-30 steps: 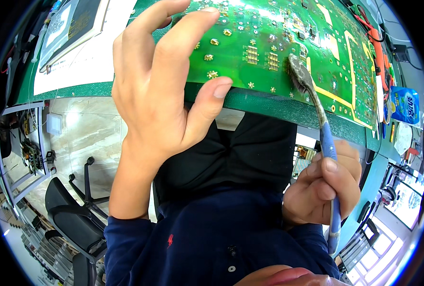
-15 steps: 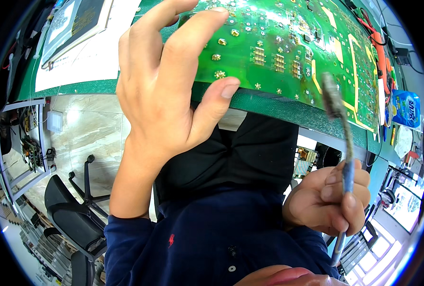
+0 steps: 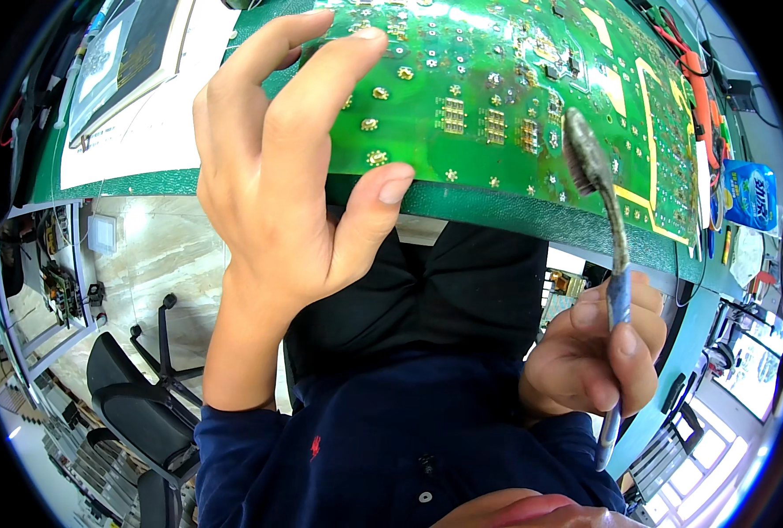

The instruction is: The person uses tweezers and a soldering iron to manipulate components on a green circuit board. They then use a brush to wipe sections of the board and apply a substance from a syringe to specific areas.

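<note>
A large green circuit board (image 3: 470,158) with gold pads and small components lies along the near edge of the bench. My left hand (image 3: 281,185) is over the board's left part, fingers spread and curved, fingertips at its surface and thumb by the near edge; nothing is seen in it. My right hand (image 3: 594,352), below the bench edge at the right, is closed round the blue handle of an old toothbrush (image 3: 618,295). The brush's dark, dirty head is over the right half of the board, near the gold-edged tracks; whether the bristles touch it I cannot tell.
The green bench (image 3: 497,207) holds white paper (image 3: 127,167) and a dark booklet (image 3: 132,62) at left, an orange-handled tool (image 3: 699,97), wires and a blue packet (image 3: 749,195) at right. A black chair (image 3: 140,396) and metal rack (image 3: 35,264) stand left, below bench level.
The brush swung right and down from its place a second ago, then moved back up and left. My left hand has shifted slightly left and down in the picture, fingers still spread.
</note>
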{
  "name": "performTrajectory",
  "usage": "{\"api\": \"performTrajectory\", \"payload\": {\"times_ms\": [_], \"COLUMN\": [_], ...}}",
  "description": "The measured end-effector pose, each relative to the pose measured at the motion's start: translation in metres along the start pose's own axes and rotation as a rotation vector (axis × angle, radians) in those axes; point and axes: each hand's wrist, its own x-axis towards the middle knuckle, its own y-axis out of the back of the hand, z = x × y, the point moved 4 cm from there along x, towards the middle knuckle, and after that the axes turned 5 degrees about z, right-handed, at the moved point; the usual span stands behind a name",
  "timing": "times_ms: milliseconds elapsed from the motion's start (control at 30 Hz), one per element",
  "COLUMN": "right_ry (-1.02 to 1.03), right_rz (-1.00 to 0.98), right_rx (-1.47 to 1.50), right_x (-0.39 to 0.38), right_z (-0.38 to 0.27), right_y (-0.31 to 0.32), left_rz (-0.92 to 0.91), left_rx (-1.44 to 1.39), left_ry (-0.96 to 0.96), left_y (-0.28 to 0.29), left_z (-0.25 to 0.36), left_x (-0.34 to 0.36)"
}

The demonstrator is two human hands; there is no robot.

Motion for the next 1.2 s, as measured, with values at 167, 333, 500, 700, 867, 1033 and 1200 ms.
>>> {"api": "performTrajectory", "payload": {"times_ms": [167,333,500,700,867,1033,1200], "right_ry": [-0.011,-0.017,-0.048,-0.023,-0.004,-0.028,-0.037], "right_rz": [-0.065,-0.09,-0.091,-0.018,-0.012,-0.016,0.023], "right_rx": [0.067,0.067,-0.075,-0.046,-0.055,-0.099,-0.114], "right_x": [0.0,0.001,0.008,0.004,0.002,0.003,0.003], "right_z": [-0.003,-0.005,-0.009,-0.01,-0.01,-0.011,-0.012], "right_y": [0.003,0.0,-0.011,-0.008,-0.004,-0.011,-0.008], "left_rz": [-0.005,-0.003,-0.011,-0.02,-0.061,0.008,-0.009], "left_rx": [-0.01,0.006,0.018,0.058,0.03,0.043,0.037], "left_ry": [0.003,-0.024,-0.03,-0.085,0.001,0.012,0.098], "left_y": [0.0,0.0,0.0,-0.001,0.002,0.0,0.002], "left_z": [0.0,-0.002,-0.003,-0.016,-0.001,-0.005,0.004], "left_x": [0.001,0.0,-0.001,0.0,0.004,-0.004,0.001]}}
